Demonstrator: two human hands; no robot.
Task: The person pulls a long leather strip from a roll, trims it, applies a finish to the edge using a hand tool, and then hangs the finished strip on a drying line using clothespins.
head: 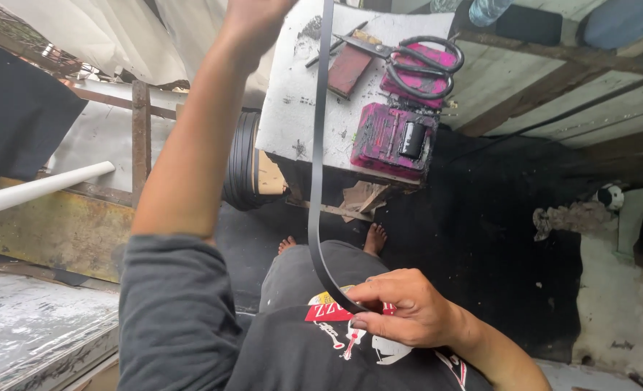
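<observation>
A long, narrow dark strip [316, 181] runs from the top of the view down to my chest. My left hand [253, 18] is raised high, closed at the strip's upper part, though its fingers are cut off by the frame edge. My right hand [401, 308] pinches the strip's lower end close to my dark shirt. My bare feet [371, 237] stand on the dark floor below.
A white block table [292, 94] ahead carries large black scissors [419, 61], a pink-stained box [392, 141] and a reddish flat piece [349, 69]. A black roll [243, 170] leans beside it. A white pipe [39, 188] and rusty frame [140, 137] stand left.
</observation>
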